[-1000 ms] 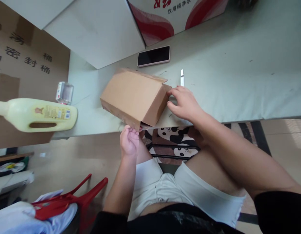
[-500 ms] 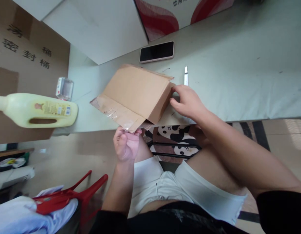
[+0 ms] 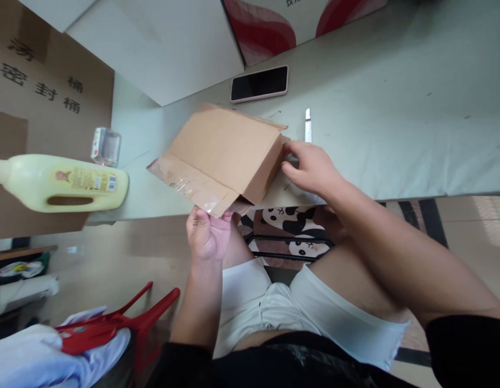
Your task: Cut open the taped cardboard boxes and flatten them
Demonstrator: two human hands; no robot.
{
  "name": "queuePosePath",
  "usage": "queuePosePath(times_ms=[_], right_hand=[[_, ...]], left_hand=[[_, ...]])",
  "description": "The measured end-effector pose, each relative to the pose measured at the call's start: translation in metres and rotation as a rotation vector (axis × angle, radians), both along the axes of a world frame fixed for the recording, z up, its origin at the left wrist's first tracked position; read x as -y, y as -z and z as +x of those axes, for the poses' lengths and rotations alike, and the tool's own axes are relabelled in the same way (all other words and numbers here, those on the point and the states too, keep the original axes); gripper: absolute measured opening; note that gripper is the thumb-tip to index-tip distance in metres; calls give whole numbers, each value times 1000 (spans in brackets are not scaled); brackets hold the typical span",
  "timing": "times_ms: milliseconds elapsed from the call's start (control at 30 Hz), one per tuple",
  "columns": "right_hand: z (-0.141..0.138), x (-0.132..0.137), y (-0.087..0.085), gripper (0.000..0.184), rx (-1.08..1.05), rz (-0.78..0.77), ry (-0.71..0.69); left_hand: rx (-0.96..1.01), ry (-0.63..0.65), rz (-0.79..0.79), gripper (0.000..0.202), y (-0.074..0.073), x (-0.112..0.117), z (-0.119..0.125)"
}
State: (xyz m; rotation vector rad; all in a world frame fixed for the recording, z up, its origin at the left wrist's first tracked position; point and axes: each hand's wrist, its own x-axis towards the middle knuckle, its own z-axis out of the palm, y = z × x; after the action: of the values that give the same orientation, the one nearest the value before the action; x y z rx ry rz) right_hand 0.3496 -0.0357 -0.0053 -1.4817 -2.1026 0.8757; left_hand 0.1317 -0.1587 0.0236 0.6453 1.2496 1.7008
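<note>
A brown cardboard box [image 3: 225,148] lies on its side at the near edge of the pale green table [image 3: 395,134]. One taped flap is folded outward toward the left. My left hand [image 3: 207,234] is below the table edge, its fingers closed on the near corner of that flap. My right hand [image 3: 314,170] rests against the box's right end, fingers curled on the box edge. A small white knife [image 3: 308,124] lies just behind my right hand.
A black phone [image 3: 259,83] lies behind the box. A pale yellow bottle [image 3: 63,183] lies on its side at left, with a small clear container [image 3: 106,145] behind it. Large cardboard boxes stand at the back left. A red chair [image 3: 124,323] stands on the floor at lower left.
The box's taped flap has been pulled open toward the left by my left hand, which moved slightly left and down. My right hand stays at the box's right end.
</note>
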Motion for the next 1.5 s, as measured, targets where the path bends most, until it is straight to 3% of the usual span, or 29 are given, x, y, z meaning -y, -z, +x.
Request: queuePosePath(times_ms=[433, 700, 900, 1067, 1267, 1367, 1500], right_hand=[[-1, 0, 1, 25, 21, 6, -30], [-2, 0, 4, 23, -9, 54, -35], [-7, 5, 6, 35, -92, 89, -62], [-11, 5, 11, 48, -120, 107, -98], [-11, -2, 13, 43, -51, 150, -90], [-9, -3, 16, 47, -211, 145, -149], [-8, -2, 23, 70, -485, 173, -228]], left_hand=[[112, -36, -18, 41, 2, 1, -4], [15, -9, -104, 34, 0, -3, -12], [-21, 0, -148, 32, -9, -3, -22], [-80, 2, -175, 33, -3, -3, -21], [-79, 37, -202, 38, 3, -9, -20], [-73, 71, -192, 32, 1, -11, -28], [-25, 97, -195, 26, -1, -13, -43]])
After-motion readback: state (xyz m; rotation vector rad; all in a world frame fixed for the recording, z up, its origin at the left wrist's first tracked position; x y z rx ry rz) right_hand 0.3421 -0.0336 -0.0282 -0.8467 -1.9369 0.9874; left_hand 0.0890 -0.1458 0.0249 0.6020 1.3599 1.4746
